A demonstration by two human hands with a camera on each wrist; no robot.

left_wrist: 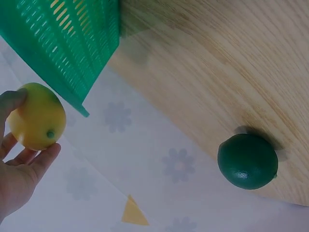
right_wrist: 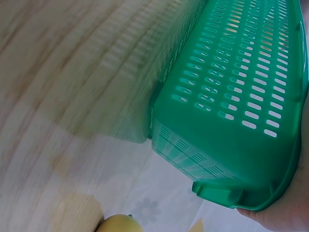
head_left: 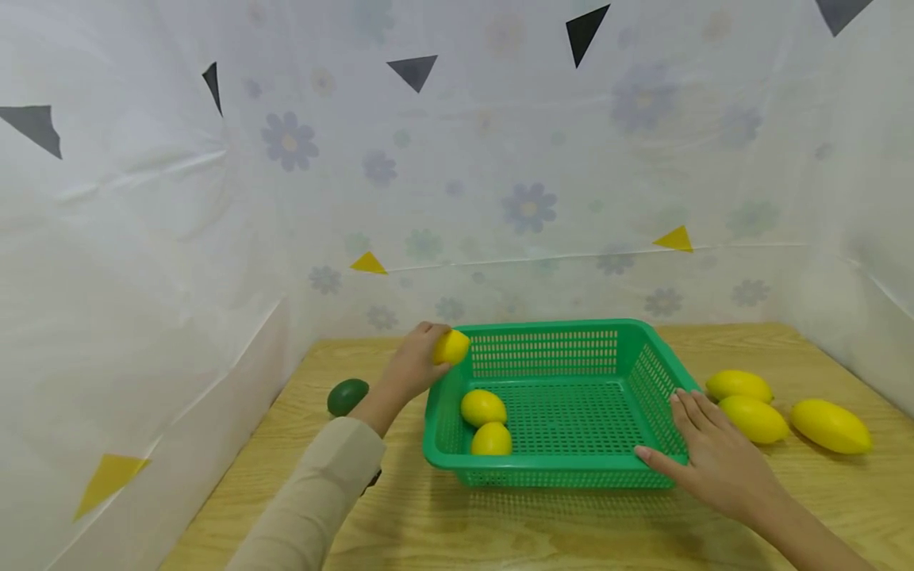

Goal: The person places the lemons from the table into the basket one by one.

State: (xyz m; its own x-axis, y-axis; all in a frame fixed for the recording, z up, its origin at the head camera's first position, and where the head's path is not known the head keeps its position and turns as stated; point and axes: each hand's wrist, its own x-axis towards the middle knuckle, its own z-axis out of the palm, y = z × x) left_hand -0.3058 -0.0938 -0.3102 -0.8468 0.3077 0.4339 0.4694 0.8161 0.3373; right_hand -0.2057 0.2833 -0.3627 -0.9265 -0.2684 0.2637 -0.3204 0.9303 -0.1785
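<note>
My left hand (head_left: 416, 361) grips a yellow lemon (head_left: 453, 347) between thumb and fingers at the far left corner of the green plastic basket (head_left: 550, 461). The left wrist view shows that lemon (left_wrist: 37, 118) just outside the basket's rim (left_wrist: 53, 87). Two more lemons (head_left: 483, 408) lie inside, against the left wall. My right hand (head_left: 721, 456) rests on the right front corner of the rim, fingers extended and thumb along the front edge. In the right wrist view, only part of that hand (right_wrist: 285, 208) shows beside the rim.
A dark green lime (head_left: 347, 396) lies on the wooden table (head_left: 500, 539), left of the basket. Three yellow lemons (head_left: 831, 426) lie on its right, near my right hand. White flowered sheeting (head_left: 528, 159) closes off the back and both sides.
</note>
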